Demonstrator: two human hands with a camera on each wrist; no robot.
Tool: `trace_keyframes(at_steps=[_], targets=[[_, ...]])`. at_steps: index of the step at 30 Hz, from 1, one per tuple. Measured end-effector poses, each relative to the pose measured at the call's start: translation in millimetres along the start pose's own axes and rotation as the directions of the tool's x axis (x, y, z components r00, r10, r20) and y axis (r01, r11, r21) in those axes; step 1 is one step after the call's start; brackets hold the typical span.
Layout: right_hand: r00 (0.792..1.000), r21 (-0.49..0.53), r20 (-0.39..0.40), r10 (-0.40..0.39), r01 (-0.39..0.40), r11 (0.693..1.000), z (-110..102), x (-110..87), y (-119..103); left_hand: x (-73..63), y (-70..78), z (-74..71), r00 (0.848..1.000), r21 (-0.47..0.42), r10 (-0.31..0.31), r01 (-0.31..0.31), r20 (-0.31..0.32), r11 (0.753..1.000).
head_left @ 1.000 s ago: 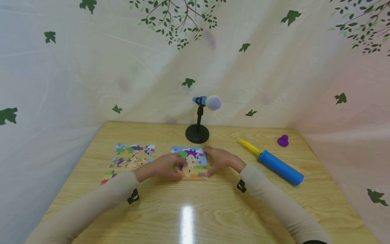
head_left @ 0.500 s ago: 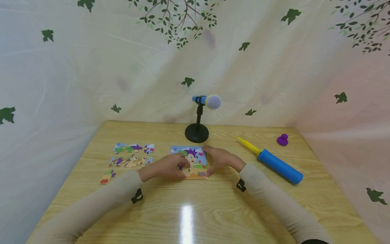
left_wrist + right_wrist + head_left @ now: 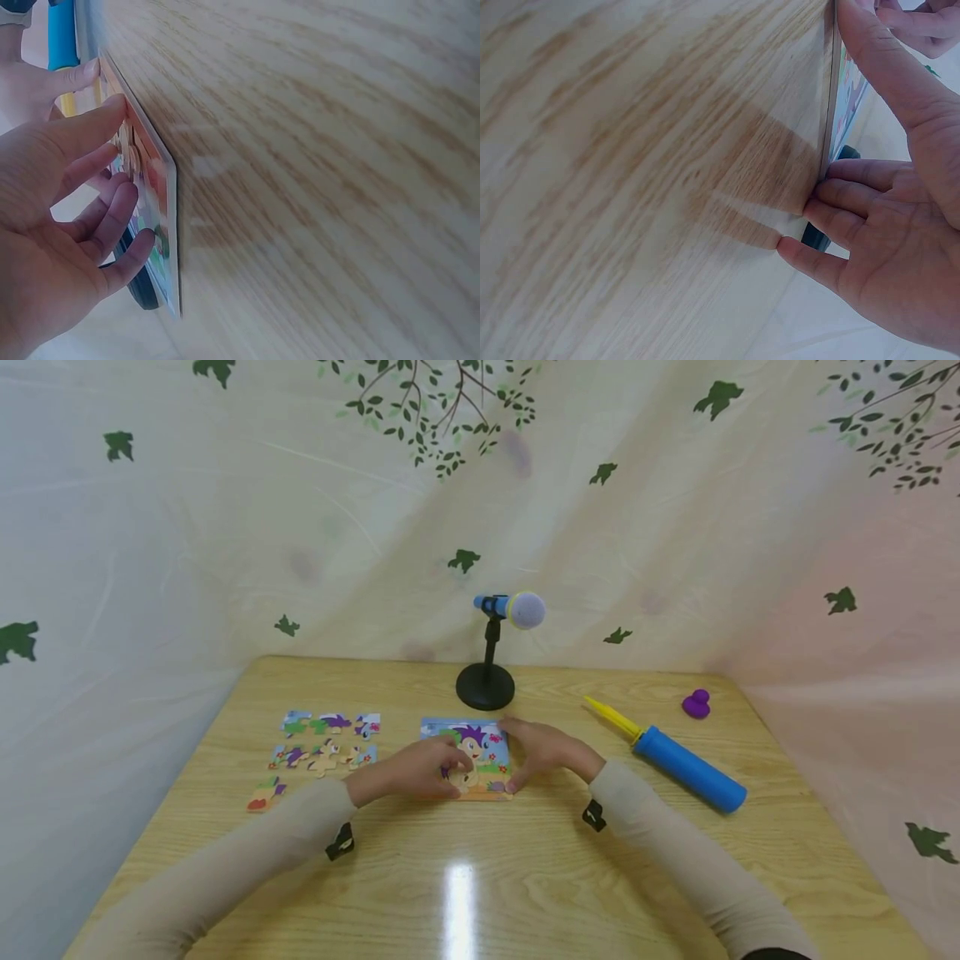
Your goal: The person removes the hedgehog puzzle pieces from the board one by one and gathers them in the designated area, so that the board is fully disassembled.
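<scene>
A jigsaw puzzle board point(image 3: 493, 770) with a purple-haired cartoon animal lies flat in the middle of the table. My left hand point(image 3: 416, 767) reaches over its left part, fingers bent loosely. In the left wrist view the left fingertips point(image 3: 124, 187) meet the picture, and the thumb is at the near edge; no loose piece shows between them. My right hand point(image 3: 551, 750) holds the board's right side, thumb at the near corner and fingers at the far one. In the right wrist view those fingers point(image 3: 840, 214) reach the board's edge and the tabletop.
Several loose puzzle pieces point(image 3: 325, 758) lie in rows left of the board. Behind it stands a toy microphone point(image 3: 525, 611) on a black stand point(image 3: 486, 687). A blue hand pump point(image 3: 692, 770) with a yellow nozzle and a small purple object point(image 3: 697, 705) are at the right.
My left hand has shifted slightly right across the board, and its thumb and index finger have moved over the picture. The right hand has stayed at the board's right side.
</scene>
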State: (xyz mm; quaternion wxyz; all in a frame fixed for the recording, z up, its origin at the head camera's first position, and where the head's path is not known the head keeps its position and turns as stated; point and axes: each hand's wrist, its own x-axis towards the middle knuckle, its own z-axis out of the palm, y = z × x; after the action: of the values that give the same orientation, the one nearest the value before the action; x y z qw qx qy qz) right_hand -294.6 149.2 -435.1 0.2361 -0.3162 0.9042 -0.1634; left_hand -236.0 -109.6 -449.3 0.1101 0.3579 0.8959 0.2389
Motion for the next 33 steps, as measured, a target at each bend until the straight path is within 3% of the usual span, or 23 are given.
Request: trace_keyframes(at_steps=[10,19,33], targets=[[0.999,-0.028,-0.018,-0.047,0.046,0.999,-0.5,-2.2,-0.7,1.5,6.3,-3.3,0.999,0.021,-0.019,0.018,0.043,1.0],[0.999,-0.035,-0.016,-0.036,0.035,0.999,1.0,-0.5,0.1,9.0,2.2,-3.8,0.997,0.016,0.039,-0.041,0.071,0.999],[0.999,-0.02,-0.013,-0.03,0.03,0.999,1.0,-0.6,1.0,6.8,8.0,-7.0,0.997,0.051,0.008,-0.012,0.07,0.999]])
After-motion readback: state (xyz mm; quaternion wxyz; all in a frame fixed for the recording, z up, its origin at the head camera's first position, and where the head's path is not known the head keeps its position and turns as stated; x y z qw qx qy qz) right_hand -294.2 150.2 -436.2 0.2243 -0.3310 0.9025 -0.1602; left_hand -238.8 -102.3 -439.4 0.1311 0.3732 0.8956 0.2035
